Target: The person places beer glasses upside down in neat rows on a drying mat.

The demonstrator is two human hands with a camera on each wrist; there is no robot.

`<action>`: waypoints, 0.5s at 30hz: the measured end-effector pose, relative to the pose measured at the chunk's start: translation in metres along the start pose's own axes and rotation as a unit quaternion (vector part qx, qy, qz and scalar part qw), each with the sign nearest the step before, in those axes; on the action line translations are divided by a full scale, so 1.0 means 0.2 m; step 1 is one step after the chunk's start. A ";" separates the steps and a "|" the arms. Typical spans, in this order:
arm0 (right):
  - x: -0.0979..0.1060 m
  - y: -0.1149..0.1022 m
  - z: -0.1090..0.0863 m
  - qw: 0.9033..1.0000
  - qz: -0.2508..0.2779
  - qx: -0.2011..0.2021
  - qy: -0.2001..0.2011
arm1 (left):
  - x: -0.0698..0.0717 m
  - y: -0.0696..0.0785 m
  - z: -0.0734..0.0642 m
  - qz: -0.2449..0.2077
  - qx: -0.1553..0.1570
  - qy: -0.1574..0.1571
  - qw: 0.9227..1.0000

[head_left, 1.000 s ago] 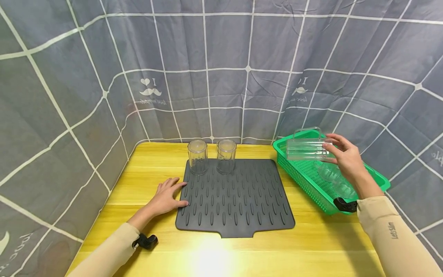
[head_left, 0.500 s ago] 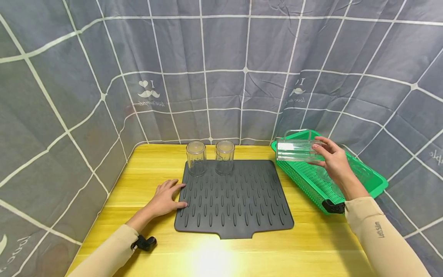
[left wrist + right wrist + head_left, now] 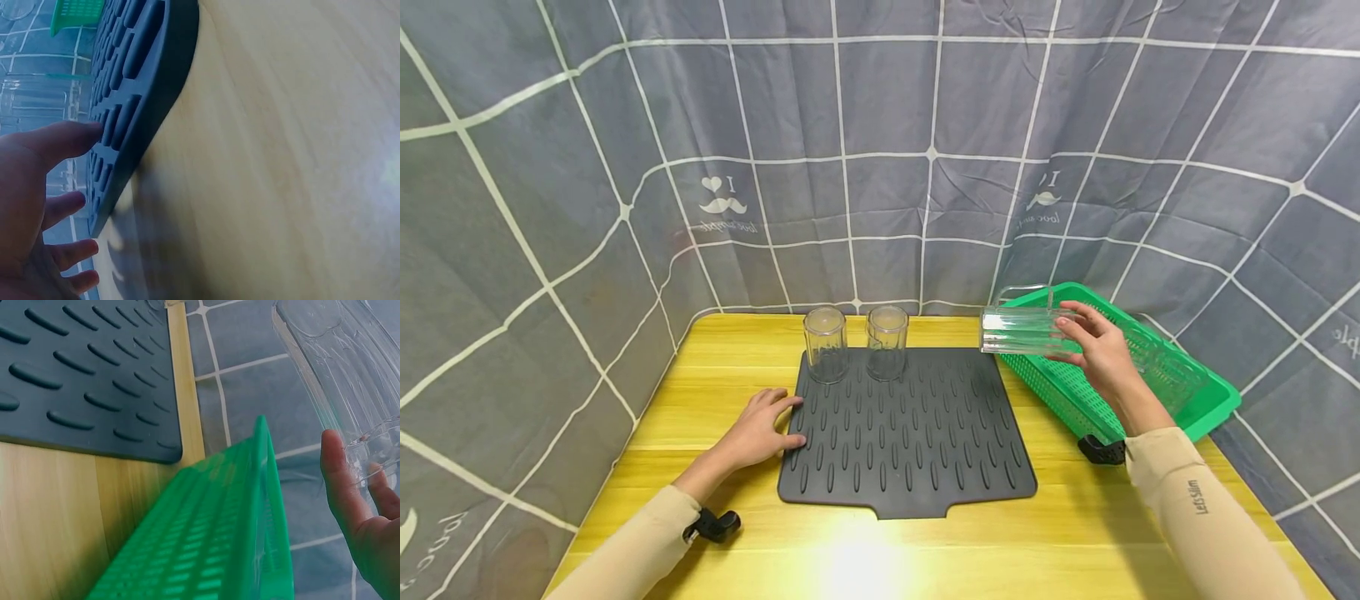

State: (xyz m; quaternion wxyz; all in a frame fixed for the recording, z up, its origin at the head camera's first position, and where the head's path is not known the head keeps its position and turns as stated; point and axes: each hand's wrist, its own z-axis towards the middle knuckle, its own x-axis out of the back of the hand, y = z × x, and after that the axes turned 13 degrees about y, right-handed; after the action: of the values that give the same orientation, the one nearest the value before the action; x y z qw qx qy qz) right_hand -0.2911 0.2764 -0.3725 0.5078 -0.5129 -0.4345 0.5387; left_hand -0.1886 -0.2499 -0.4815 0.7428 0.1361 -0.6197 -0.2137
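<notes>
A clear glass mug point(image 3: 1018, 331) lies sideways in the grip of my right hand point(image 3: 1097, 346), its handle on the upper side. It hangs above the left rim of the green basket, near the mat's far right corner. In the right wrist view, thumb and fingers hold the mug point(image 3: 347, 375) at one end. My left hand point(image 3: 760, 429) rests at the left edge of the dark ribbed mat point(image 3: 910, 433), fingers spread, thumb and a fingertip touching it. Two clear mugs point(image 3: 826, 346) stand side by side, apparently upside down, at the mat's far left.
The green plastic basket point(image 3: 1052, 387) stands at the right of the wooden table point(image 3: 737, 533), with more clear glassware point(image 3: 1172, 379) inside, partly hidden by the right arm. A grey checked curtain point(image 3: 887, 200) rises behind and along both sides.
My right hand has moved left with the mug, from over the basket toward the mat. The left hand and the two standing mugs have stayed in place.
</notes>
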 end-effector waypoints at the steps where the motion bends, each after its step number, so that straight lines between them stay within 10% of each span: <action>1: -0.01 0.00 0.00 1.000 0.000 0.001 -0.001 | 0.00 0.00 0.00 -0.003 0.003 0.001 1.000; 15: -0.11 0.05 -0.01 1.000 -0.002 -0.005 -0.016 | 0.04 0.15 0.04 -0.035 -0.011 0.039 0.999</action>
State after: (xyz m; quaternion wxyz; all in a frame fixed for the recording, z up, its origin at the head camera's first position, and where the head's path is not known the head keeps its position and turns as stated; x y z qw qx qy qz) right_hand -0.2920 0.2540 -0.3794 0.4993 -0.5059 -0.4467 0.5434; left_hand -0.1915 -0.2265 -0.4584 0.7599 0.1578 -0.5828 -0.2406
